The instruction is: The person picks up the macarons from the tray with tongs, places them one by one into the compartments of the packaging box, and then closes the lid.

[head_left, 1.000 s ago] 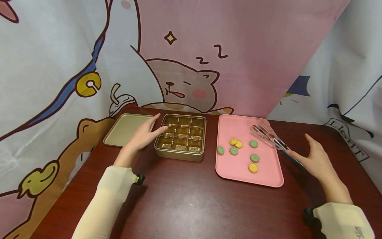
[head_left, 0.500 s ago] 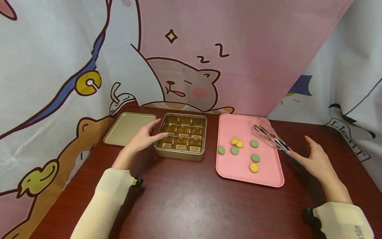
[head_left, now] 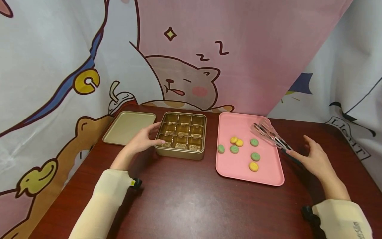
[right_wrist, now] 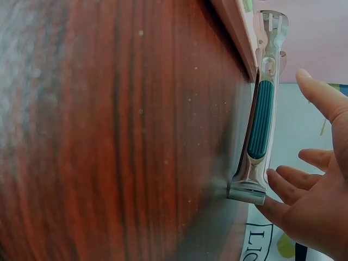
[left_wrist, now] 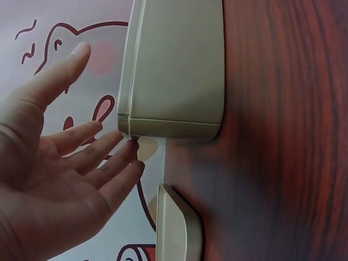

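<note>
My left hand (head_left: 140,139) is at the left side of a gold tin (head_left: 180,153) with a divided insert. Its thumb reaches over the near-left cells, and its relaxed fingers lie by the left wall. In the left wrist view the fingers are spread near the tin's corner (left_wrist: 179,128); contact is hard to tell. My right hand (head_left: 317,162) hovers loosely by the handle end of metal tongs (head_left: 277,141), whose head rests on a pink tray (head_left: 235,171). The right wrist view has the thumb apart from the tongs' teal grip (right_wrist: 261,119), with fingertips close to the handle end.
Several green and yellow button-shaped pieces, such as a green one (head_left: 255,156) and a yellow one (head_left: 253,166), lie on the tray. A shallow gold lid (head_left: 128,127) sits left of the tin. Printed cloth (head_left: 247,59) hangs behind the dark wooden table (head_left: 191,199).
My left hand has lowered toward the viewer along the tin's left side, its thumb shifting from the middle row to the near row. The right hand stays almost still by the tongs.
</note>
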Demonstrator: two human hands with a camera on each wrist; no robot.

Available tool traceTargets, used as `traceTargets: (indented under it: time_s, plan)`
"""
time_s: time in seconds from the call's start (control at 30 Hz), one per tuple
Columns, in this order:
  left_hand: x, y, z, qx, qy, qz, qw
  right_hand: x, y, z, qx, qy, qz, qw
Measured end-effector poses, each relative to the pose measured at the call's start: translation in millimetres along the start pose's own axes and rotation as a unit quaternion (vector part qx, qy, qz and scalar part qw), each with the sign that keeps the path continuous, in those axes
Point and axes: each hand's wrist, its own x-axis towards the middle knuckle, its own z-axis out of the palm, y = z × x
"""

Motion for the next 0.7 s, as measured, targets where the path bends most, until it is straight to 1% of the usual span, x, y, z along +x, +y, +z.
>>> traceTargets:
  time_s: [0.2, 0.27, 0.47, 0.7]
  plan:
    - [-0.7, -6.3, -0.4, -0.004, -0.006, 0.002, 1.0, 2.2, 1.6, 2.2, 0.008, -0.002, 0.0, 1.0]
    - [-0.7, -8.7, -0.7, -0.002, -0.007, 0.003, 1.0, 2.8, 2.3, 2.4, 0.01, -0.004, 0.003, 0.9999]
    - [-2.7, -12.9, -0.9, -0.016, -0.011, 0.012, 0.9997, 4.0, 3.1, 3.2, 0.017, -0.012, 0.015, 0.9997]
    - [-3.4, -16.3, 0.5, -0.025, -0.012, 0.004, 0.9996, 4.1, 3.4, 5.1, 0.031, -0.019, 0.025, 0.999]
